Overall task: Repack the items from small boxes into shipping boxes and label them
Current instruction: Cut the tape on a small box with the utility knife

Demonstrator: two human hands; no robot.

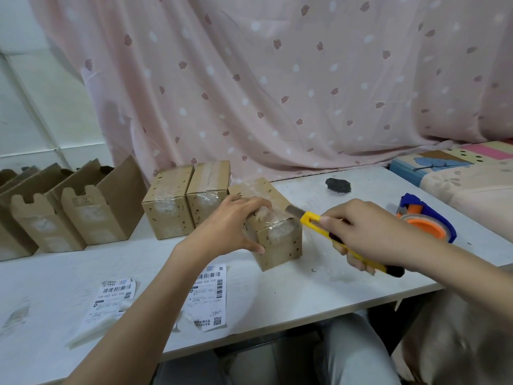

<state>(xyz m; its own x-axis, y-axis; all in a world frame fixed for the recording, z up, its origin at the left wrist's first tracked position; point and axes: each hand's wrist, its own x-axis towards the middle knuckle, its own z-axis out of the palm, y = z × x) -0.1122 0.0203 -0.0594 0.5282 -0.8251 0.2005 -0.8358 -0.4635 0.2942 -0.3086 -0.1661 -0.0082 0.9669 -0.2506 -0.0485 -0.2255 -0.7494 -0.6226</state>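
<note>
knife blade (293,210) at taped box (277,240) top edge, near table (277,295) front

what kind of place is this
Likely a small home packing station for online orders: printed shipping labels lie on the white table, open cardboard boxes stand in a row, and a tape dispenser sits nearby.

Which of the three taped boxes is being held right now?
The nearest taped box, right of the other two: the left hand grips it; the utility knife blade meets its top.
</note>
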